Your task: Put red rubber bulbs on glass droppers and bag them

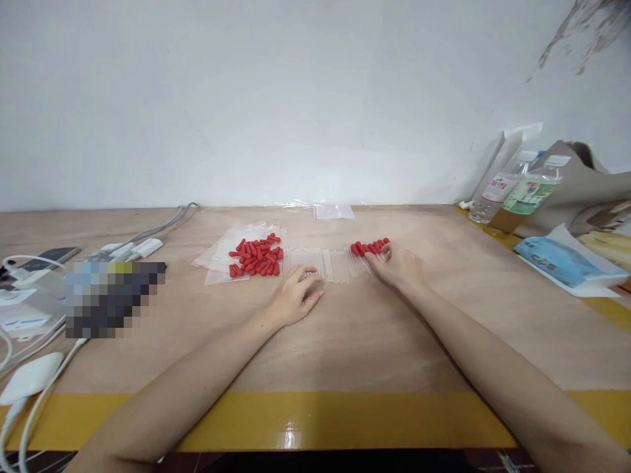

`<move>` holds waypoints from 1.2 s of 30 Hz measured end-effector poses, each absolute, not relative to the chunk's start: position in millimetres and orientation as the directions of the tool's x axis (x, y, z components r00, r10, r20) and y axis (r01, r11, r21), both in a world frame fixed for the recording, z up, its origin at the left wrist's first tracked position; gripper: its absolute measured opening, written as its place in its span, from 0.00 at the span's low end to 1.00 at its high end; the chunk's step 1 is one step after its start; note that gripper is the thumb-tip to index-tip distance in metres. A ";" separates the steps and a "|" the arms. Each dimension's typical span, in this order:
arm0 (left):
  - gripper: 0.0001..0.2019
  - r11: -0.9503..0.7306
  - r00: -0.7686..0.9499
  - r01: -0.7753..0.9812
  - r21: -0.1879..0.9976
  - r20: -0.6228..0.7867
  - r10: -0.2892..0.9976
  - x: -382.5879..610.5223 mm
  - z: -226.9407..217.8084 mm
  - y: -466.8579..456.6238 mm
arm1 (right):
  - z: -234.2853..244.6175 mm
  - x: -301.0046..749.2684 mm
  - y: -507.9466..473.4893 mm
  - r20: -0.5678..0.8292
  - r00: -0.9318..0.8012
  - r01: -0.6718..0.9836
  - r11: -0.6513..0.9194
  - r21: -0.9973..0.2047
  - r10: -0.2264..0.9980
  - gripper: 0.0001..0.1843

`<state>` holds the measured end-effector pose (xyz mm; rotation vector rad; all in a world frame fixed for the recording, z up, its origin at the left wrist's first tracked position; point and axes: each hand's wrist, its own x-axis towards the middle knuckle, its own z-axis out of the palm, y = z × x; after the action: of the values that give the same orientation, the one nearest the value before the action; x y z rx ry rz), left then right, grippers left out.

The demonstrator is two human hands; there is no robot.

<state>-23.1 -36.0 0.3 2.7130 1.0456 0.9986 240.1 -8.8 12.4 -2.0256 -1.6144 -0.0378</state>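
Observation:
A row of thin clear tubes (332, 265) lies side by side on the table. Along the far edge at its right end runs a line of red rubber bulbs (362, 249). My right hand (397, 264) is closed there, thumb and forefinger curled around the rightmost bulbs; its other fingers are partly hidden. At the near left end of the tubes rests my left hand (296, 295), fingers loosely bent and apart, holding nothing I can see. Left of the tubes, several loose red rubber bulbs (254, 256) lie heaped on clear plastic bags (217, 253).
Chargers (32, 309), white cables and a blurred-out item (116, 299) occupy the left side. Two drink bottles (530, 197) and a blue tissue pack (566, 263) stand or lie at the right. A small plastic bag (334, 211) lies by the wall.

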 end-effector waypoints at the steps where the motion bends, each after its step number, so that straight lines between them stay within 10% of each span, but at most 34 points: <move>1: 0.11 -0.766 0.558 0.583 0.272 0.551 0.620 -22.9 0.6 -36.2 | 13.1 235.7 -10.0 0.366 0.263 0.916 -0.112 -0.387 0.893 0.26; 14: 0.10 -0.212 0.035 0.952 0.221 0.609 0.792 -59.7 34.5 -4.8 | 31.0 196.7 -7.2 0.104 0.108 0.979 -0.088 -0.186 0.989 0.16; 23: 0.14 -0.168 0.175 0.984 -0.057 0.182 0.968 -74.2 65.5 86.6 | 36.1 194.9 1.8 0.000 0.122 0.967 -0.118 -0.227 0.993 0.12; 30: 0.08 -0.220 0.229 0.971 -0.091 0.105 0.968 -62.1 62.9 108.5 | 23.9 212.7 -17.6 0.297 -0.056 0.851 0.201 -0.486 0.953 0.08; 36: 0.09 -0.264 0.223 0.961 0.086 0.330 0.917 -61.2 71.2 97.0 | 5.9 217.2 -35.1 0.551 -0.200 0.720 0.503 -0.478 0.810 0.12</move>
<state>-61.2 97.0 71.2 2.5587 1.9797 0.5229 217.2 -35.1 5.9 -1.2574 -1.9603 0.1451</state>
